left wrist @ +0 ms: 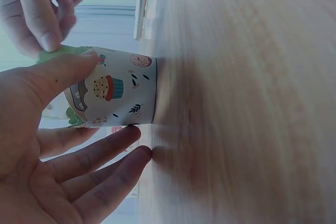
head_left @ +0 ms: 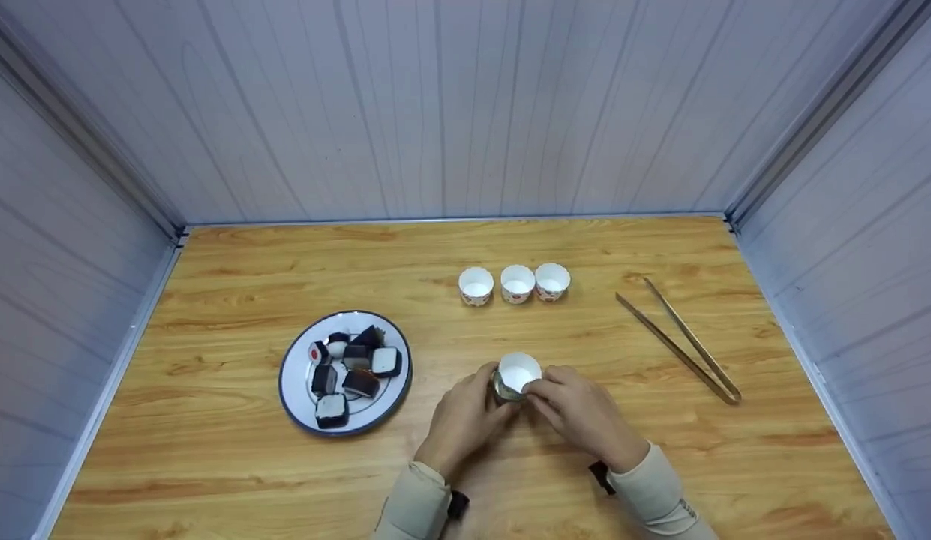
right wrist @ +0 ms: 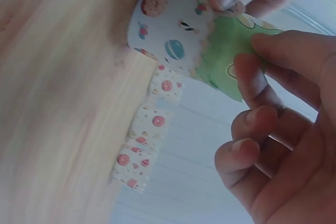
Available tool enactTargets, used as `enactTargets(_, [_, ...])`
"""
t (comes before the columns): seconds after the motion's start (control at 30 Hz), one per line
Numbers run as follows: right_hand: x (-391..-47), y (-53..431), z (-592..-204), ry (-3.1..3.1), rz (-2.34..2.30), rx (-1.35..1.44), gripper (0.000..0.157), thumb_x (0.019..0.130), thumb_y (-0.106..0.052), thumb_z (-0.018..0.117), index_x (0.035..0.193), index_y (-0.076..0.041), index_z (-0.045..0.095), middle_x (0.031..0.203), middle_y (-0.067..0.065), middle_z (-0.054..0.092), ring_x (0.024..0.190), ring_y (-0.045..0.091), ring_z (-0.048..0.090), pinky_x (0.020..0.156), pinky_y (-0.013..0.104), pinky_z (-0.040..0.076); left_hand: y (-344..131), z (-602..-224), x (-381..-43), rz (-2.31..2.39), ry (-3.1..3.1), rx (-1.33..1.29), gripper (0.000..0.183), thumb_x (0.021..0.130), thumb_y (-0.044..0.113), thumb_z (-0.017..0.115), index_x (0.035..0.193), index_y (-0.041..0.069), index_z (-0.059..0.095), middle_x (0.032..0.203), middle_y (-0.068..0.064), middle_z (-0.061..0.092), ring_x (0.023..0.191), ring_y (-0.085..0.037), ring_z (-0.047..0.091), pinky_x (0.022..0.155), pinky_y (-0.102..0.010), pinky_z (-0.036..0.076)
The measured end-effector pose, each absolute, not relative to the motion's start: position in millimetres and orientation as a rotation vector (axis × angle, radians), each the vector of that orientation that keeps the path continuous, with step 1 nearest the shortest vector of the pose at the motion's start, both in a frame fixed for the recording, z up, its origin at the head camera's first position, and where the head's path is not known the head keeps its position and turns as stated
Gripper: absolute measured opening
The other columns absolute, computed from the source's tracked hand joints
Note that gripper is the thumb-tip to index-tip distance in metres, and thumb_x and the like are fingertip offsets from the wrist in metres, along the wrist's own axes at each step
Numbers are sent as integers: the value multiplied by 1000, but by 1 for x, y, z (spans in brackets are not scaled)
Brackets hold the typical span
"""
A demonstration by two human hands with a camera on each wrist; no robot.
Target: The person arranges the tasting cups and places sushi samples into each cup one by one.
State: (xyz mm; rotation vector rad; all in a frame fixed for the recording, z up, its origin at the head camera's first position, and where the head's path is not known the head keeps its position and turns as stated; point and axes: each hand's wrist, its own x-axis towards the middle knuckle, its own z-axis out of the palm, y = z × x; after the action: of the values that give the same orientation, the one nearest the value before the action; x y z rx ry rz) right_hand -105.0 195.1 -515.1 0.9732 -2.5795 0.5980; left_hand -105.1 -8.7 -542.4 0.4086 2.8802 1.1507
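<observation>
Two paper baking cups stand nested near the table's front middle. The lower, white cup (left wrist: 113,90) carries printed cupcakes and doughnuts. A green patterned cup (right wrist: 223,51) sticks up out of its rim. My left hand (head_left: 465,416) holds the white cup from the left, thumb on one side and fingers on the other. From the right, my right hand (head_left: 581,409) pinches the green cup's rim between thumb and index finger, its other fingers curled loosely. In the head view the white inside of the upper cup faces up.
Behind the hands stand three white paper cups: a left cup (head_left: 476,294), a middle cup (head_left: 518,292) and a right cup (head_left: 552,289). A blue-rimmed plate (head_left: 296,405) at left bears several small dark and white food pieces. Metal tongs (head_left: 683,352) lie spread at right. Panels wall the table.
</observation>
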Motion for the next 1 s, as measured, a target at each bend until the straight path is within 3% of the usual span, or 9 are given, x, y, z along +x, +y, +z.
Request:
enactTargets(0.27, [-116,210,-497,-2506,626,919,12,84,-6,80,95,-10,76,83,-3,60,69,8,52,54,24,49,-9,-542,-104,1145,2879,424,59,87,35,79,137,11,56,118,-9,68,106,-24,65,85,-44,55])
enactTargets(0.47, [-131,230,-489,-2489,525,854,14,82,-6,82,94,-10,76,83,0,61,68,13,54,51,27,50,-9,-542,-105,1133,2854,399,62,88,36,79,139,11,55,122,-11,67,110,-27,65,89,-46,54])
enactTargets(0.73, [-179,263,-493,-2559,393,626,10,84,-3,78,93,-6,76,78,8,62,62,23,57,48,35,50,-9,-541,-106,1143,2823,376,62,88,34,78,140,11,54,125,-13,66,113,-28,63,94,-46,53])
enactTargets(1.0, [-226,279,-516,-2768,350,417,8,91,-4,70,93,-7,78,80,10,64,61,24,54,45,40,47,-8,-541,-106,1149,2802,377,64,88,34,78,141,9,53,127,-14,64,116,-28,62,97,-45,51])
